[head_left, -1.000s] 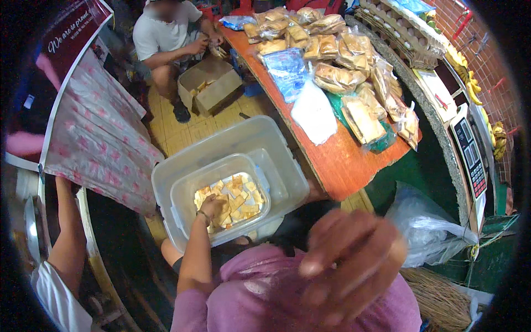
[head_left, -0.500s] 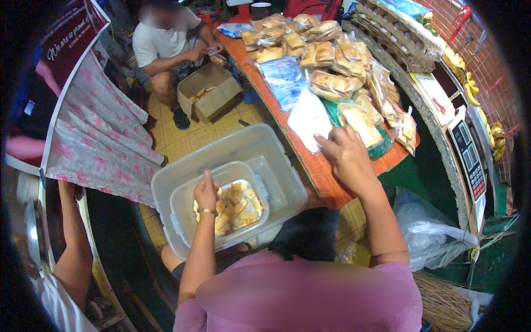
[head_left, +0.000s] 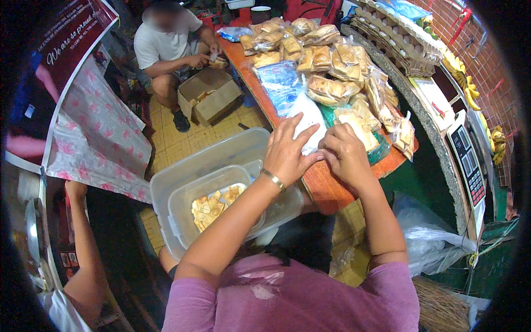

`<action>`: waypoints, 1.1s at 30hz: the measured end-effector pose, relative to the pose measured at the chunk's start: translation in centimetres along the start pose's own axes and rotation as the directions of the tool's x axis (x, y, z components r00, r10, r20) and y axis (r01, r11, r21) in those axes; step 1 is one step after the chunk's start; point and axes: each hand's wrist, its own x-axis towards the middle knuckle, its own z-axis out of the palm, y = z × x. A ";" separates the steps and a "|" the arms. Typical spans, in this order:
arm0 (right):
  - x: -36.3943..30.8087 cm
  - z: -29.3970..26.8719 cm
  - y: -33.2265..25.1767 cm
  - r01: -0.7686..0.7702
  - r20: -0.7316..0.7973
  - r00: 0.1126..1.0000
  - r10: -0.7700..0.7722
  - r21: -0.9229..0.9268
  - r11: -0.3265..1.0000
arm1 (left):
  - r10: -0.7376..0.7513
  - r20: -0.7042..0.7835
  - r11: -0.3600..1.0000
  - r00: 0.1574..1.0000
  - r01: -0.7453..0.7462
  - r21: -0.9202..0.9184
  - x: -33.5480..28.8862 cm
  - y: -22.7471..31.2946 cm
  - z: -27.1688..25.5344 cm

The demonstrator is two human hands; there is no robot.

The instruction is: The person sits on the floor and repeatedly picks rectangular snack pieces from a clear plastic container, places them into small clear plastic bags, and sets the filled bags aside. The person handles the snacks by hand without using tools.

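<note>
A white plastic bag (head_left: 311,119) lies flat on the orange tabletop, looking like a sheet or a thin stack. Spread over its near left part are the fingers of my left hand (head_left: 290,146), with the thumb reaching to my right hand. My right hand (head_left: 347,154) has its fingers curled and pinched at the bag's near edge, where the two hands meet. Below my left forearm, a small clear tub (head_left: 182,195) holds golden-brown bread pieces (head_left: 209,209). It sits inside a larger translucent plastic bin (head_left: 168,171), partly hidden by my arm.
Bagged bread (head_left: 332,88) is heaped on the orange table (head_left: 326,191), beside a blue plastic pack (head_left: 279,83). Across from me a person (head_left: 166,44) crouches at a cardboard box (head_left: 213,105). A digital scale (head_left: 467,157) stands right; another person's arm (head_left: 83,249) shows left.
My left hand has left the bread tub and moved up and right onto the white plastic bag. My right hand's fingers have curled in at the bag's near edge.
</note>
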 end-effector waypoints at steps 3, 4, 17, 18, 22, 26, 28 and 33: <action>-0.7 -0.7 0.3 -0.002 0.062 0.998 0.007 -0.066 0.998 | 0.026 0.048 0.995 0.999 -0.031 0.095 0.4 -0.6 1.4; -0.9 -1.1 0.3 0.035 0.060 0.998 -0.034 -0.014 0.999 | 0.036 0.039 0.994 0.999 -0.039 0.105 0.5 -0.8 1.8; -5.2 -10.7 -3.9 0.115 -0.371 0.919 0.129 0.569 0.814 | -0.065 0.048 0.998 0.997 0.065 0.010 2.8 -1.5 2.5; -5.0 -11.1 -4.0 0.122 -0.456 0.872 0.178 0.555 0.823 | -0.050 0.091 0.999 0.995 0.049 0.005 2.9 -1.5 2.3; -3.1 -12.1 -3.6 0.041 -0.644 0.714 0.275 0.430 0.902 | 0.083 0.095 0.967 0.992 -0.058 -0.248 3.1 -0.7 0.8; -0.4 -11.9 -2.7 -0.016 -0.650 0.658 0.381 0.494 0.869 | 0.182 0.228 0.780 0.956 0.001 -0.626 1.0 -1.1 -4.7; 0.7 -11.0 -2.9 0.018 -0.616 0.662 0.427 0.583 0.813 | -0.147 0.411 0.504 0.900 0.426 -0.752 -1.8 -1.6 -8.3; 1.8 -4.7 -6.2 -0.110 -0.324 0.844 0.427 0.675 0.729 | -0.514 0.485 -0.053 0.707 0.538 -0.841 -9.7 -5.0 -15.1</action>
